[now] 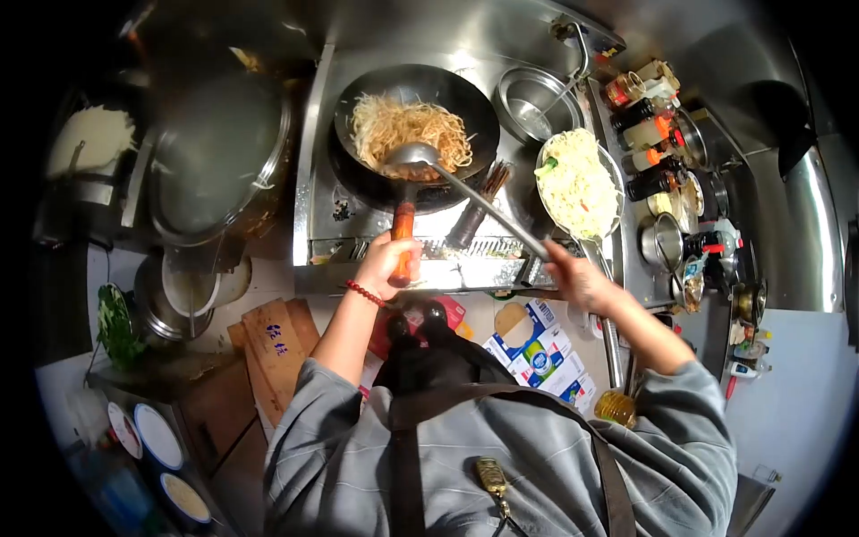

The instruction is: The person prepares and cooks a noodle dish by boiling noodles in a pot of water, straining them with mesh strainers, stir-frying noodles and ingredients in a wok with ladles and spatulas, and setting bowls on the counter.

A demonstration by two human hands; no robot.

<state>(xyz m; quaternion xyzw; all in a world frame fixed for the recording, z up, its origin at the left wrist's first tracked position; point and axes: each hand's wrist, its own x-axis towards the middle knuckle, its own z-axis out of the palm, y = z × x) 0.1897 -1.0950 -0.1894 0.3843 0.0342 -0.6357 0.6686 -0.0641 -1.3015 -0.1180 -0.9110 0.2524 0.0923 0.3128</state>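
Observation:
My left hand (390,266) is wrapped round the orange-brown wooden handle (403,234) of a black wok (488,125). Noodles (412,121), partly browned and partly pale, lie in the wok. In my right hand (582,277) is the long handle of a metal ladle (474,195). Its bowl rests over the near side of the noodles, close to where the wok meets its handle; the bowl's underside faces up. To the right of the wok, a strainer (616,170) holds a pale shredded food (582,183) with a green piece on it.
Behind the strainer sits a metal basin (514,85) under a tap (582,54). A bamboo brush (488,206) lies between wok and strainer. Sauce bottles (640,134) line the right shelf. At the left is a large steaming pot (219,152). Flattened boxes (541,353) cover the floor.

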